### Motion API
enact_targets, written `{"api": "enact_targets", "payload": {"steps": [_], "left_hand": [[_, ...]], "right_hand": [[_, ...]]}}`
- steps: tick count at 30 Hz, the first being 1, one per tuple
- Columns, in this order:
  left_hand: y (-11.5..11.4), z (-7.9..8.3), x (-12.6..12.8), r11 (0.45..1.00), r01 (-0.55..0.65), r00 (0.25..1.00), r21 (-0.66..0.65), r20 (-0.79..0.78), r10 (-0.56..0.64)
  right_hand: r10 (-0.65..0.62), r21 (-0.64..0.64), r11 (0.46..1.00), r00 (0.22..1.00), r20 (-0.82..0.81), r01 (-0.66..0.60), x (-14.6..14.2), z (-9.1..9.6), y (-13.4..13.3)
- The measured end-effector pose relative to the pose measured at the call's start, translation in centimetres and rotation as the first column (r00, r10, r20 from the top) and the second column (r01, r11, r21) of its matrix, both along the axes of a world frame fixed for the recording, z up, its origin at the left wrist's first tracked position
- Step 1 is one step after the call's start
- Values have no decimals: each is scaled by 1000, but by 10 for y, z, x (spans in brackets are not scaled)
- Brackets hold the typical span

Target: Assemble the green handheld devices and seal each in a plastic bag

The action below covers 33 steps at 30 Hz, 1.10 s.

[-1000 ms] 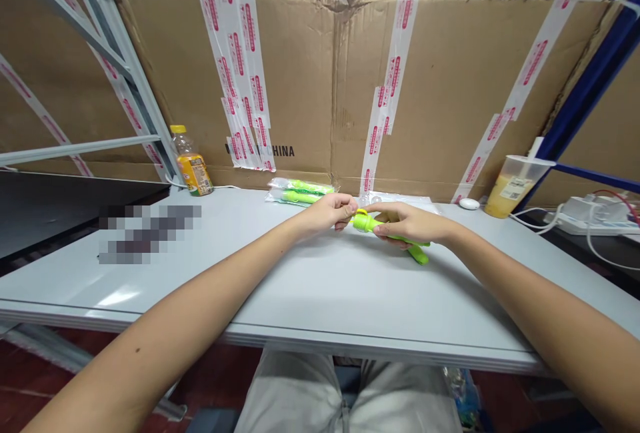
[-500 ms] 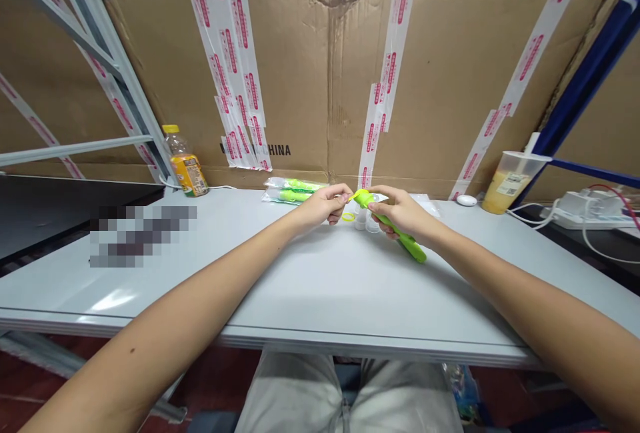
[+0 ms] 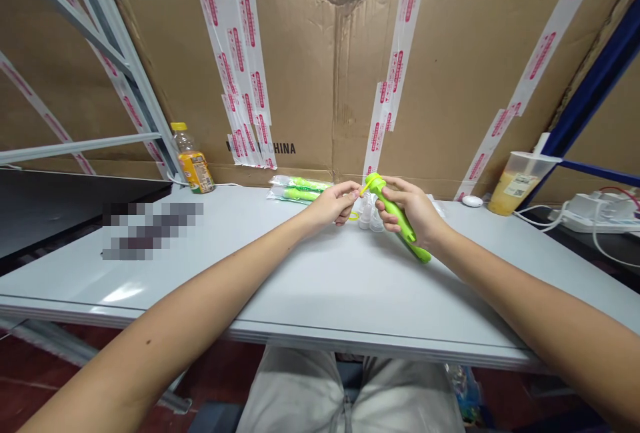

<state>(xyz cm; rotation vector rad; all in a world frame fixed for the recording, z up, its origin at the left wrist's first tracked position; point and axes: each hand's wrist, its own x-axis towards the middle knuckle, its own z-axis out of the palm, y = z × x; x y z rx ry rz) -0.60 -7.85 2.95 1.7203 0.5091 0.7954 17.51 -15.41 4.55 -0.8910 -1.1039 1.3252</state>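
My right hand point(image 3: 411, 211) grips a lime-green plastic toy point(image 3: 393, 206), its rounded head raised up-left and its long handle slanting down-right to the table. My left hand point(image 3: 327, 207) is curled just left of that head, with its fingertips close to a thin yellow tip point(image 3: 363, 189). I cannot tell whether they touch it. Under the hands stand small clear plastic bottles point(image 3: 369, 217), and a thin yellow ring point(image 3: 353, 216) lies beside them. Behind my left hand lie green items in clear plastic bags point(image 3: 299, 189).
The hands work over a pale grey table point(image 3: 280, 286). A juice bottle point(image 3: 193, 161) stands at its back left, a plastic cup point(image 3: 517, 183) and white mouse point(image 3: 473, 201) at back right. A taped cardboard box point(image 3: 450, 73) stands behind, with a power strip point(image 3: 595, 213) off right.
The green toy has swung from lying nearly flat to a steeper tilt, head raised. The clear bottles and yellow ring have come into view beneath the hands.
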Motion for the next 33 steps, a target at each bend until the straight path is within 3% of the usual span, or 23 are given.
{"api": "enact_targets", "payload": {"steps": [4,9,13,21,29,33], "left_hand": [[-2,-3,3,999,-15,1000,50,-16,16],[-10,5,3,997,34,999,67,-20,-33],[-13,15,1,998,51,999,40,5,-51],[-9,20,-3,995,17,994,101,-109,-6],[-8,18,-9,974,99,995,-206,-4,-102],[-4,19,-15,974,130,989,-188,-51,-142]], "right_hand": [[-57,-20,998,998,-1,57,-1,-4,5],[-83,13,997,986,145,82,-2,-6,6],[41,-6,999,950,309,-41,2,-2,2],[206,-39,972,773,600,-230,20,1,0],[284,-73,949,732,620,-306,23,5,1],[235,-86,968,738,633,-235,17,4,-1]]}}
